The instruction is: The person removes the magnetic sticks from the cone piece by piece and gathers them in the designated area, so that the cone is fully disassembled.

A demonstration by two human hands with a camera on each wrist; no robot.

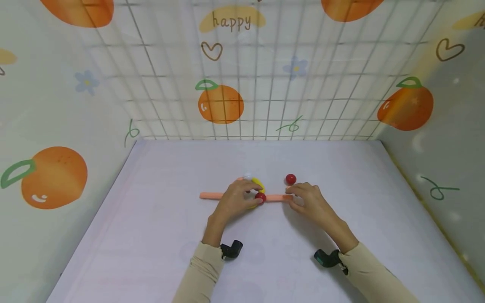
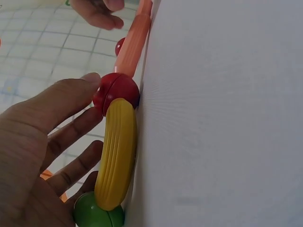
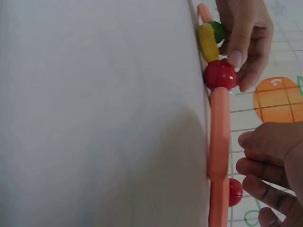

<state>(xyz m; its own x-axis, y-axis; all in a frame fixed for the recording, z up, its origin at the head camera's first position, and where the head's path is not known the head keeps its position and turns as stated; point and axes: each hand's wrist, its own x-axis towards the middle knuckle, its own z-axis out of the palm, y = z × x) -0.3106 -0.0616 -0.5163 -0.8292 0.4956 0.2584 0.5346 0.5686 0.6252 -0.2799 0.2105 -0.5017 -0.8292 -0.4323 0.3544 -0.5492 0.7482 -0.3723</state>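
Note:
My left hand [image 1: 236, 197] pinches a red ball [image 1: 260, 198] between thumb and forefinger. From that ball a straight orange rod [image 1: 278, 198] runs right. A ribbed, curved yellow piece [image 2: 116, 156] links the ball to a green ball [image 2: 97, 210], beside the left hand's other fingers. Another curved yellow piece [image 1: 259, 184] shows behind the left hand. My right hand [image 1: 312, 203] hovers at the rod's far end, fingers loosely bent; in the right wrist view a gap separates its fingertips from the rod.
A second red ball [image 1: 290, 179] sits behind the right fingertips. Another orange rod [image 1: 210, 195] sticks out left of the left hand, and a whitish round piece [image 1: 247, 176] lies behind it. The white table [image 1: 159, 244] meets a printed, gridded backdrop [image 1: 265, 113].

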